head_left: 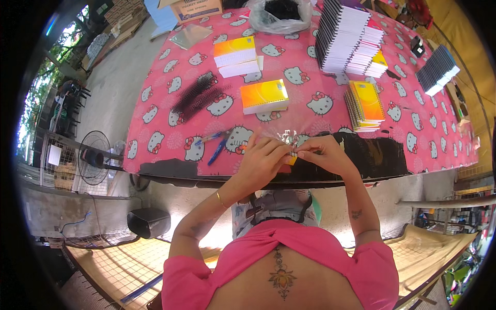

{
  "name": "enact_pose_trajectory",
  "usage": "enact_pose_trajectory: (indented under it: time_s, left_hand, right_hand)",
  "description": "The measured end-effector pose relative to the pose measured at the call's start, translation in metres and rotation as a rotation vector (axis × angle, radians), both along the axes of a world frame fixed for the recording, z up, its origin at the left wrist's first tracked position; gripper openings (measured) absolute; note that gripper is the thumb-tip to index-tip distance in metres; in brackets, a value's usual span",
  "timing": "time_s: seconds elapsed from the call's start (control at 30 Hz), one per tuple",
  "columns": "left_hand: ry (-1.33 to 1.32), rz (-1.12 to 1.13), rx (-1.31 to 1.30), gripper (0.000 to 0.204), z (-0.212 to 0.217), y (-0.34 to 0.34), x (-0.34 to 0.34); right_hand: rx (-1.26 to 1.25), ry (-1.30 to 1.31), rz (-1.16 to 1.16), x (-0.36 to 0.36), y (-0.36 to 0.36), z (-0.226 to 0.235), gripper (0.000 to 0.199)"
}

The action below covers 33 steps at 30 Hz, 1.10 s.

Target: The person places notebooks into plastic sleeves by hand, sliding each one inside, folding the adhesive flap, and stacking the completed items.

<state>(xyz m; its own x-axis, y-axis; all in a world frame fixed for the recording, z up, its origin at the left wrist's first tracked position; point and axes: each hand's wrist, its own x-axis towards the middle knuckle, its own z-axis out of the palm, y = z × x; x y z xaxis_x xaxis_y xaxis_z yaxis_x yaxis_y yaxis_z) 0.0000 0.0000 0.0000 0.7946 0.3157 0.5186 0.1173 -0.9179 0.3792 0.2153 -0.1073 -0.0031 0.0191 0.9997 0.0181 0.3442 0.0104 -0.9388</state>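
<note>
At the table's near edge my left hand (263, 157) is closed, fingers bent over a small yellow piece (292, 160). Most of that piece is hidden under the fingers, so its full shape cannot be told. My right hand (325, 155) meets the left from the other side, thumb and fingertips pinched together against the same spot. Shiny clear plastic (287, 136) shows just beyond the fingertips. Left of my left hand lie a blue pen (218, 151) and a second pen (208, 137). Farther off, a stack of yellow-orange spiral notebooks (264, 96) rests on the table.
Loose black binding coils (199, 97) lie at the left. Notebook stacks stand behind (236, 56), at right (366, 106) and tall at the back (341, 39). A bag with black contents (281, 23), a cardboard box (196, 9) and dark-covered notebooks (438, 70) line the far side. A fan (94, 157) stands left.
</note>
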Motion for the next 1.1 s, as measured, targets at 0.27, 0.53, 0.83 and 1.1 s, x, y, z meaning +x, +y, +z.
enact_pose_trajectory:
  time_s: [0.27,0.53,0.83,1.1]
  left_hand:
    - [-0.071,-0.025,0.087,0.033,0.002,0.001,-0.009]
    - [-0.117,-0.093,0.070,0.033,0.004,0.003,-0.012]
    - [-0.095,-0.052,0.107,0.032,0.004,-0.006,-0.005]
    - [-0.081,-0.102,0.065,0.036,0.010,0.013,-0.006]
  right_hand:
    - [0.077,0.093,0.106,-0.005,0.002,0.001,0.009]
    - [-0.039,0.316,0.109,-0.007,-0.001,-0.004,0.008]
    - [0.238,-0.277,-0.237,-0.051,-0.007,0.008,0.015]
    - [0.375,-0.035,-0.244,-0.045,-0.011,0.003,0.026]
